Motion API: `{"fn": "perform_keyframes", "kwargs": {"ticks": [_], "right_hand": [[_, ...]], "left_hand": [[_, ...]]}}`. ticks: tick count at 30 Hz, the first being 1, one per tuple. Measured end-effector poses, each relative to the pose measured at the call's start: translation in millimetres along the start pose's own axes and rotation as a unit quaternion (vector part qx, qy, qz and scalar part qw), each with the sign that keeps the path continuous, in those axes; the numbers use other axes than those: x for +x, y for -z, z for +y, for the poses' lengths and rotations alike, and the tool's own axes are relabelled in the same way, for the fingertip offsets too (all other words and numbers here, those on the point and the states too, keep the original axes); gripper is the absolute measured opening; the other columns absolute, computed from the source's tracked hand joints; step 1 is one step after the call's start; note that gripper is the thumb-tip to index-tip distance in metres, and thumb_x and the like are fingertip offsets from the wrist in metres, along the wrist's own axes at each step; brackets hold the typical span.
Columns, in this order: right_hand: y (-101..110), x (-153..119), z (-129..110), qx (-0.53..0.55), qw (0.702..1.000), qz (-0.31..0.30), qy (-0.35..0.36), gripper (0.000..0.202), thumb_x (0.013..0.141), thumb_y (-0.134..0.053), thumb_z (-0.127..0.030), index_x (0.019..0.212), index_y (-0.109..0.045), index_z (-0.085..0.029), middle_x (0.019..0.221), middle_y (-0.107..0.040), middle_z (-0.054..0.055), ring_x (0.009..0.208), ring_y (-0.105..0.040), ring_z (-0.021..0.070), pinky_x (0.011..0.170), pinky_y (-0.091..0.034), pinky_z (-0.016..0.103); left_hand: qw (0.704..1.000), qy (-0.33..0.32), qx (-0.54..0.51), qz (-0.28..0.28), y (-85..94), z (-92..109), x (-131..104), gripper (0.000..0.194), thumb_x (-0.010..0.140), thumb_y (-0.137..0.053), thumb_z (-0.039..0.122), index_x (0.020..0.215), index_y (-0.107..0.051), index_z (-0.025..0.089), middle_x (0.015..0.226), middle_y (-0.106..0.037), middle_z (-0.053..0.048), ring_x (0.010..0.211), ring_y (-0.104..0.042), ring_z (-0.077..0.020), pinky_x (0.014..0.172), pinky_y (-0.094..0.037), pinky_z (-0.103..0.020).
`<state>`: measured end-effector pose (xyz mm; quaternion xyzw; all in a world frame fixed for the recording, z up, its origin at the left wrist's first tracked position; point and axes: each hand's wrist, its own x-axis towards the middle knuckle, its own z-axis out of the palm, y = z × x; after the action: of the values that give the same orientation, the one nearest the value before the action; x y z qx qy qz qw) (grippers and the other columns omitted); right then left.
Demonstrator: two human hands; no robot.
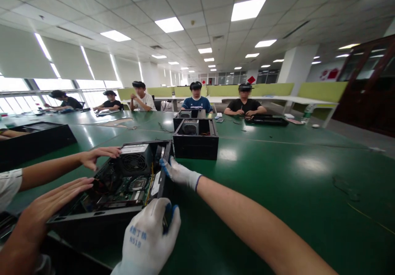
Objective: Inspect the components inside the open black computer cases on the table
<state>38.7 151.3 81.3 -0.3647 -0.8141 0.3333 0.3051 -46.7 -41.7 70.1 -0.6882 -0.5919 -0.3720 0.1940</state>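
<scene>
An opened black computer case (101, 221) lies on the green table, its inside facing up. Within it show a power supply (135, 160), a green motherboard (126, 190) and yellow wires. My left hand (151, 234), in a white glove with blue fingertips, is closed around the near right corner of the case; its fingertips are partly hidden. Gloved the same way, my right hand (182, 173) grips the right rim farther back. From the left, a co-worker's bare hands (98, 155) rest on the opposite side of the same case, fingers stretched out.
Past the case stands another open computer case (196, 145), with one more behind it. A black case (37, 143) sits at the left. Several people sit across the table, one beside a black panel (267, 120). A bottle (307, 114) stands far right; thin cables (345, 188) lie nearer.
</scene>
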Motion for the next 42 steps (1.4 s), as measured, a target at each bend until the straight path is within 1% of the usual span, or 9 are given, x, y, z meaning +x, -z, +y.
{"fn": "perform_keyframes", "kwargs": {"ticks": [3,7,11,16,23,27,33,39,42], "right_hand": [[25.5,8.1,12.5,-0.122,0.992,-0.017,-0.008,0.095,0.087,-0.047,-0.073,0.154,-0.034,-0.008,0.157,-0.039,0.019,0.145,-0.037,0.0314,0.117,-0.032,0.04],[82.4,22.1,40.4,-0.288,0.956,0.04,-0.048,0.092,0.089,-0.052,-0.06,0.156,-0.026,-0.003,0.164,-0.019,0.023,0.152,-0.015,0.0361,0.122,-0.013,0.047],[128.0,36.0,73.4,-0.402,0.907,0.085,-0.097,0.085,0.089,-0.053,-0.048,0.155,-0.027,-0.001,0.163,-0.022,0.025,0.15,-0.016,0.0374,0.12,-0.011,0.049],[144.7,47.5,95.8,-0.486,0.863,0.085,-0.11,0.082,0.086,-0.057,-0.05,0.152,-0.036,-0.006,0.151,-0.044,0.023,0.138,-0.037,0.0361,0.114,-0.021,0.048],[152.2,51.6,83.1,-0.531,0.837,0.083,-0.104,0.053,0.089,-0.052,-0.055,0.121,-0.064,-0.014,0.125,-0.061,0.019,0.117,-0.05,0.0343,0.093,-0.037,0.043],[150.0,10.5,72.3,-0.547,0.828,0.098,-0.069,0.05,0.093,-0.048,-0.055,0.116,-0.064,-0.013,0.119,-0.062,0.019,0.112,-0.05,0.0334,0.09,-0.036,0.042],[144.8,-87.1,55.2,-0.559,0.818,0.132,-0.035,0.054,0.096,-0.041,-0.058,0.116,-0.062,-0.012,0.113,-0.062,0.019,0.108,-0.051,0.034,0.09,-0.037,0.045],[148.9,-182.9,40.1,-0.538,0.822,0.184,0.036,0.05,0.095,-0.05,-0.052,0.113,-0.065,-0.009,0.126,-0.061,0.022,0.126,-0.048,0.0377,0.103,-0.036,0.048],[156.2,-225.7,29.3,-0.516,0.836,0.175,0.063,0.044,0.095,-0.054,-0.049,0.109,-0.066,-0.009,0.113,-0.068,0.018,0.121,-0.055,0.0356,0.104,-0.038,0.049]], "left_hand": [[0.999,0.033,-0.032,-0.019,-4.4,-11.0,-4.5,0.018,0.093,-0.057,0.041,0.097,-0.057,0.024,0.079,-0.067,0.0,0.065,-0.066,-0.0183,0.061,-0.049,-0.031],[0.99,0.061,-0.079,-0.102,-13.6,-14.9,-17.9,0.019,0.094,-0.054,0.042,0.096,-0.057,0.024,0.075,-0.066,0.0,0.062,-0.065,-0.0169,0.056,-0.049,-0.029],[0.978,0.075,-0.116,-0.157,-28.5,-3.6,-29.5,0.017,0.096,-0.053,0.039,0.096,-0.058,0.023,0.076,-0.067,0.0,0.064,-0.067,-0.0165,0.058,-0.051,-0.028],[0.973,0.061,-0.145,-0.169,-47.8,10.1,-42.0,0.013,0.093,-0.055,0.036,0.092,-0.058,0.023,0.074,-0.066,0.0,0.064,-0.067,-0.0166,0.059,-0.05,-0.027],[0.963,0.078,-0.168,-0.195,-57.7,8.9,-56.0,0.014,0.092,-0.053,0.037,0.09,-0.056,0.023,0.071,-0.063,0.001,0.061,-0.064,-0.015,0.055,-0.048,-0.026],[0.963,0.08,-0.165,-0.197,-54.2,12.3,-53.1,0.014,0.093,-0.053,0.036,0.091,-0.057,0.023,0.073,-0.065,-0.001,0.062,-0.065,-0.0161,0.058,-0.05,-0.027],[0.96,0.065,-0.16,-0.219,-42.2,28.1,-32.2,0.014,0.094,-0.054,0.035,0.098,-0.059,0.023,0.079,-0.068,-0.002,0.068,-0.068,-0.0172,0.062,-0.053,-0.028],[0.975,0.047,-0.159,-0.149,-35.7,44.1,0.3,0.023,0.093,-0.057,0.041,0.106,-0.059,0.022,0.082,-0.069,-0.001,0.066,-0.066,-0.0173,0.061,-0.053,-0.03],[0.981,0.037,-0.155,-0.113,-27.9,55.2,20.0,0.028,0.092,-0.058,0.044,0.11,-0.059,0.022,0.084,-0.069,-0.001,0.066,-0.065,-0.0174,0.063,-0.053,-0.031]]}}
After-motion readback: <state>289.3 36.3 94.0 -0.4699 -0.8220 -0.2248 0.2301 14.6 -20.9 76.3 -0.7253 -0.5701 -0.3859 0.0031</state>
